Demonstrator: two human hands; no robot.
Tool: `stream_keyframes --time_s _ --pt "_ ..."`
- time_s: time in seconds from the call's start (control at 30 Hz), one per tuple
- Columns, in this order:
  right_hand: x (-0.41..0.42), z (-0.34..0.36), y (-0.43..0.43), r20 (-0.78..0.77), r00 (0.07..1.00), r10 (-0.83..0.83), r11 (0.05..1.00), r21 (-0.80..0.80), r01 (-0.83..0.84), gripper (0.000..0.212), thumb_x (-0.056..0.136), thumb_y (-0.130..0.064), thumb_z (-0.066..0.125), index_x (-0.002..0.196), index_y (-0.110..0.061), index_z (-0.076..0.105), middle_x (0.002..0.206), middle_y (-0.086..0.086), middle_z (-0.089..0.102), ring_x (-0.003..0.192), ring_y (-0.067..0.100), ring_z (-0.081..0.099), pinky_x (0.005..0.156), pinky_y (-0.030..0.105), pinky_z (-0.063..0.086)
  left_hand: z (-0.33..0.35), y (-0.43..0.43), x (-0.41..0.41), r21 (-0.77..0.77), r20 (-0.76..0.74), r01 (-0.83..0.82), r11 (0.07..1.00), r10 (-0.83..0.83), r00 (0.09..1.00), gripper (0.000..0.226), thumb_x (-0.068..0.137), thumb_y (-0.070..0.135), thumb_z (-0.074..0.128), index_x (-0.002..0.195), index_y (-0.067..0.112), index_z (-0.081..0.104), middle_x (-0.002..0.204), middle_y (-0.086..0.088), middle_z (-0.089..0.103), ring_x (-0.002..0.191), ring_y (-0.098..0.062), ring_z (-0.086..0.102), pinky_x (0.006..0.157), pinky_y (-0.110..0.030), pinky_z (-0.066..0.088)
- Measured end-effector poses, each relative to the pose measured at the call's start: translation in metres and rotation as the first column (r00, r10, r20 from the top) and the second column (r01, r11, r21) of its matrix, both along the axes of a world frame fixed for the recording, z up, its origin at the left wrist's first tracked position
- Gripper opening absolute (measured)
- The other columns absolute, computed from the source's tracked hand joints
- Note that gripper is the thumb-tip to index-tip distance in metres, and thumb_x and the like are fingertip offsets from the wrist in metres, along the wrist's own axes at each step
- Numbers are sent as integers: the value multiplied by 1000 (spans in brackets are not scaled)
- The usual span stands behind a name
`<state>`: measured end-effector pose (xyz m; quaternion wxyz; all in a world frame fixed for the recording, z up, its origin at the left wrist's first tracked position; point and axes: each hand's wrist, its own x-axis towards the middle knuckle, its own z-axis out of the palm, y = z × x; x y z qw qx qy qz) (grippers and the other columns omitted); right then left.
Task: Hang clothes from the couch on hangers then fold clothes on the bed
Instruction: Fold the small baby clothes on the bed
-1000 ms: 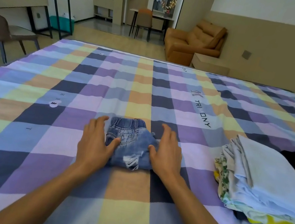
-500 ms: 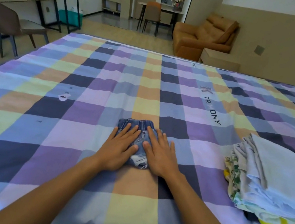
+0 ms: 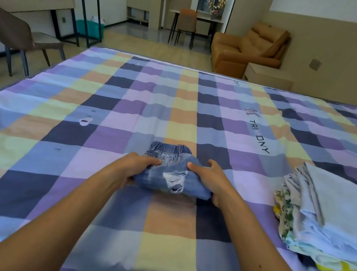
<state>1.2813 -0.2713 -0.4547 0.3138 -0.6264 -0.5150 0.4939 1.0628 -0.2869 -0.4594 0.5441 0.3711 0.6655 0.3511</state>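
From pressing flat, the left hand (image 3: 137,168) and right hand (image 3: 210,181) now curl round the folded denim shorts (image 3: 169,173) on the bed (image 3: 107,99). Folding seems done; next, carry them to the stack (image 3: 334,218) at three o'clock.

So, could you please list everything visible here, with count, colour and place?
denim shorts: one, blue, folded, middle of bed
clothes pile: one, pale blue, white, yellow, right side of bed
bed cover: one, checked purple, blue, yellow, orange
couch: one, orange-brown, far right
brown chair: one, left of bed
orange chair: one, far middle
desk: one, light wood, far left
left hand: one, grips shorts' left edge
right hand: one, grips shorts' right edge
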Motion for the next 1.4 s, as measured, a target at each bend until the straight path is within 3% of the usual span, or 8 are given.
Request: stream_keyframes --time_s 0.2,0.5,0.6,0.87,1.03,1.2,1.3,1.4 --pt "5 -13 -6 -348 936 -46 995 62 72 97 88 -22 78 161 -25 16 144 12 56 112 23 68 86 34 58 -8 -17 6 93 447 -5 996 -37 894 43 87 -7 63 127 6 60 116 -20 72 85 -29 73 67 -40 63" --pt "40 7 -20 58 994 88 964 245 -100 78 90 1 64 151 -35 34 140 0 50 116 19 56 95 36 52 10 -22 37 230 -70 124 965 -110 991 51 91 1 67 134 10 40 112 -8 64 90 -14 65 69 -25 54" --pt "73 38 -35 194 978 81 905 397 -154 60 85 7 56 133 -29 48 125 -2 57 108 19 59 80 32 50 35 -24 66 320 -97 203 925 -181 979 66 92 3 68 146 19 33 127 -7 62 98 -14 66 76 -26 55" --pt "229 142 -83 377 901 -216 773 629 -78 58 75 17 48 120 -18 59 124 -1 61 117 12 55 96 16 41 117 -27 222 623 -71 347 701 -391 918 75 96 6 65 151 40 26 129 17 58 105 1 64 84 -20 56" --pt "303 144 -92 452 766 -458 787 607 112 49 81 11 54 120 -17 64 124 2 60 113 15 54 86 14 40 128 -3 307 604 -170 483 634 -490 855 91 97 18 67 160 37 5 141 7 57 114 -19 66 99 -44 54" --pt "325 77 -88 702 655 -278 944 326 52 48 92 -7 53 137 -23 55 129 11 45 114 38 56 101 46 47 86 -6 333 382 -688 738 556 -362 629 71 103 31 52 161 26 13 146 -13 41 122 -35 52 100 -48 48" --pt "327 77 -87 685 625 -375 873 487 -11 48 92 -8 52 139 -15 55 136 8 44 124 33 51 103 45 45 92 -7 334 399 -892 838 373 -53 448 65 101 35 52 159 26 24 164 -10 15 148 -34 17 114 -50 31" --pt "322 95 -82 648 660 -380 808 580 -104 49 102 -32 52 148 -15 47 156 6 36 145 23 35 116 39 34 111 2 342 238 -956 956 169 -131 261 68 101 47 49 160 28 21 170 2 0 156 -20 -7 125 -48 8"
